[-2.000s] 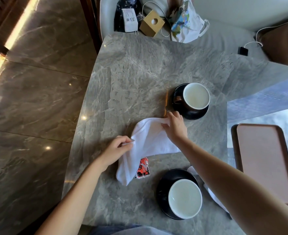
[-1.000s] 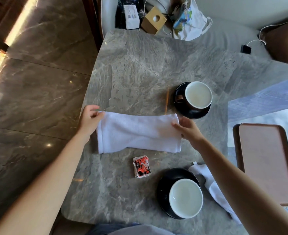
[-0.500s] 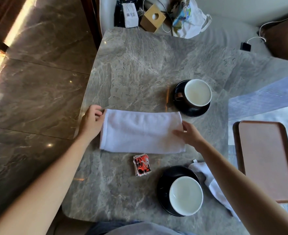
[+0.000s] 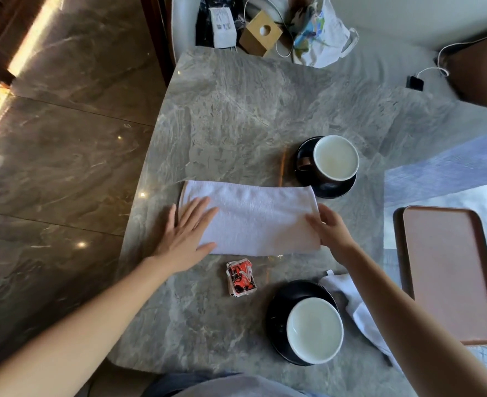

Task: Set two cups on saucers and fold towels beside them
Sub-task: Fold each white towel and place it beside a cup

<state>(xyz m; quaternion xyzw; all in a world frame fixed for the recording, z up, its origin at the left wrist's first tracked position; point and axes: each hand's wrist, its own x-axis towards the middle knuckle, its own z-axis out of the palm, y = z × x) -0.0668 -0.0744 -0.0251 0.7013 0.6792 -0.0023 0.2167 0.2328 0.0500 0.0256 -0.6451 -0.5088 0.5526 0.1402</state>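
A white towel (image 4: 253,217) lies flat as a long folded strip across the middle of the grey marble table (image 4: 236,110). My left hand (image 4: 186,233) rests flat on its left end, fingers spread. My right hand (image 4: 329,229) touches its right end, fingers curled at the edge. One cup (image 4: 335,159) stands on a black saucer (image 4: 339,190) just beyond the towel's right end. A second cup (image 4: 314,329) sits on another black saucer (image 4: 276,310) near me. A second white towel (image 4: 357,308) lies crumpled to the right of that saucer, partly under my right forearm.
A red and white sachet (image 4: 241,277) lies between the towel and the near saucer. A brown tray (image 4: 448,270) sits off the table's right side. A cardboard box (image 4: 261,32), bags and cables crowd the seat beyond the far edge. The table's left edge drops to the floor.
The towel went from a bunched heap to a flat folded strip. My left hand has moved from gripping the left end to lying flat on it; my right stays at the right end.
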